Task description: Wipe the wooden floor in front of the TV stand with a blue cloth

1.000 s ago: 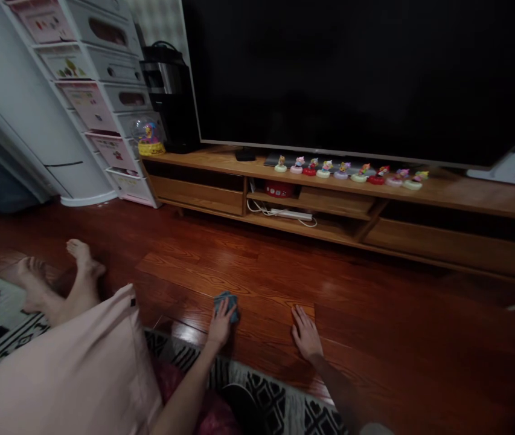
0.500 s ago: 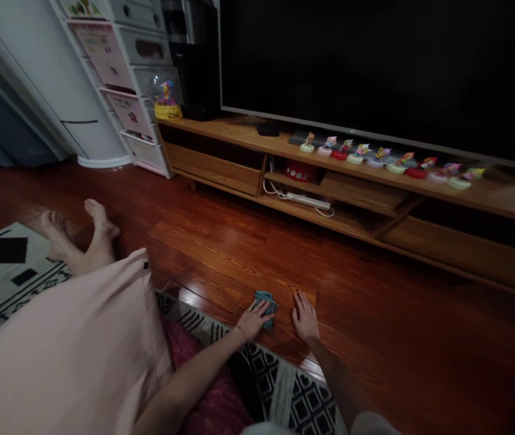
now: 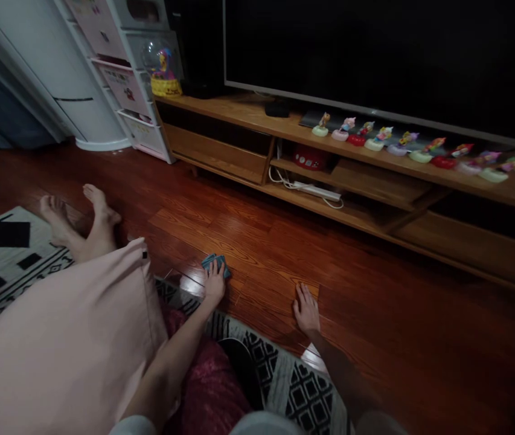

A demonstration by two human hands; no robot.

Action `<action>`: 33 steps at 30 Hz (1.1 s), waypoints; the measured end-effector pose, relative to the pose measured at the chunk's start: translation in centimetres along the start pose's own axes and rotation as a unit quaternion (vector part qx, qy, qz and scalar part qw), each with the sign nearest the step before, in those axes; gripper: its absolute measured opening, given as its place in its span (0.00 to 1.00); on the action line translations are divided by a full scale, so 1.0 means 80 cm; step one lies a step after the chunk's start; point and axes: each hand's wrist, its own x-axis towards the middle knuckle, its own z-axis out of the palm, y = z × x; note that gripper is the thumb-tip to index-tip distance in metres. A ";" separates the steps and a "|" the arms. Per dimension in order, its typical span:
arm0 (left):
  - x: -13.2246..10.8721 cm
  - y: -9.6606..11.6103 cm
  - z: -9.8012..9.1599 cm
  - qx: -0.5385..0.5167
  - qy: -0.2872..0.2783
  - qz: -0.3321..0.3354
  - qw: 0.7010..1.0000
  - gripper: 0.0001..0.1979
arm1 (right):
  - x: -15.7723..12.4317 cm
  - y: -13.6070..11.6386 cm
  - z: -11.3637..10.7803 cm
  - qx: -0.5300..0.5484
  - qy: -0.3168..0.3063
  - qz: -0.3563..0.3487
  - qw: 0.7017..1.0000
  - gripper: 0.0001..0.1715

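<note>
My left hand (image 3: 214,283) presses a small folded blue cloth (image 3: 214,262) onto the reddish wooden floor (image 3: 257,241), fingers bent over it. My right hand (image 3: 306,309) lies flat on the floor a little to the right, fingers stretched out, holding nothing. Both arms reach forward from the patterned rug's edge.
A black-and-white patterned rug (image 3: 284,380) lies under me. A large pink cushion (image 3: 67,338) is at the left, with bare feet (image 3: 80,220) beyond it. Ahead runs a low wooden TV stand (image 3: 375,181) with a row of small figurines (image 3: 415,148) under a dark TV (image 3: 375,54). White drawers (image 3: 121,78) stand far left.
My left hand has slid the blue cloth left and away from my right hand, after coming close to it half a second ago. My right hand stayed flat on the floor.
</note>
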 end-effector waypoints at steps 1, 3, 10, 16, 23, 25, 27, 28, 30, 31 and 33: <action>-0.006 0.012 0.004 0.000 -0.010 0.012 1.000 0.30 | 0.000 0.000 0.000 0.001 0.000 -0.001 1.000 0.37; -0.023 0.045 0.017 0.003 -0.036 0.049 0.998 0.29 | 0.000 0.000 0.000 0.000 0.000 0.000 1.000 0.37; -0.097 0.162 0.063 0.026 -0.122 0.225 0.966 0.28 | -0.001 0.002 0.003 -0.014 0.004 0.001 1.000 0.37; -0.044 0.108 0.020 0.021 -0.075 0.166 0.983 0.30 | -0.001 0.001 0.003 0.005 0.011 0.003 1.000 0.37; -0.006 0.037 -0.013 0.085 -0.057 0.043 0.994 0.33 | 0.000 0.003 0.009 0.019 0.018 0.011 1.000 0.37; -0.017 0.050 -0.003 0.102 -0.080 0.045 0.991 0.31 | 0.000 0.003 0.009 0.018 0.023 0.007 1.000 0.37; -0.031 0.071 0.011 0.112 -0.102 0.053 0.987 0.29 | 0.001 0.003 0.009 0.013 0.027 0.002 1.000 0.37; -0.037 0.082 0.018 0.114 -0.109 0.063 0.986 0.29 | 0.001 0.003 0.009 0.011 0.029 0.002 1.000 0.37; -0.045 0.098 0.028 0.112 -0.107 0.083 0.984 0.29 | 0.001 0.003 0.010 0.005 0.034 0.002 0.999 0.37; -0.046 0.102 0.030 0.109 -0.101 0.091 0.985 0.29 | 0.001 0.003 0.010 0.004 0.037 0.002 0.999 0.37; -0.038 0.103 0.026 0.101 -0.089 0.101 0.986 0.30 | 0.001 0.005 0.013 0.002 0.042 0.002 0.999 0.38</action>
